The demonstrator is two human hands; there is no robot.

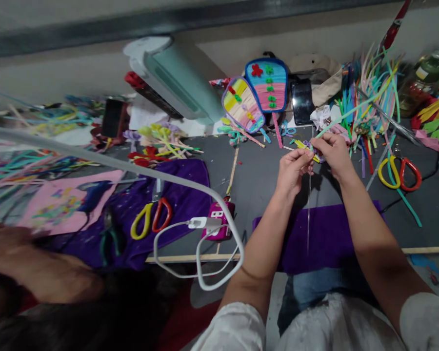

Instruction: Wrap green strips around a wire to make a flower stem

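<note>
My left hand (294, 168) and my right hand (332, 153) meet above the dark table, both with fingers pinched. The right fingers grip a long pale green pipe cleaner (351, 115), which slants up to the right. Its lower end runs to my left fingertips, which pinch there too. Just behind the fingers is a small yellow and purple twisted piece (302, 144), partly hidden; whether it is held or lies on the table I cannot tell. A thin clear strand (309, 209) hangs below my hands, over a purple cloth (318, 243).
Two decorated fans (267, 85) and a phone (302, 101) stand behind my hands. Pipe cleaner bundles (376, 97) and scissors (398, 173) are right. Left are more scissors (151, 217), pliers (109, 236), a power strip (219, 219), a lamp arm (131, 168) and another person's arm (36, 263).
</note>
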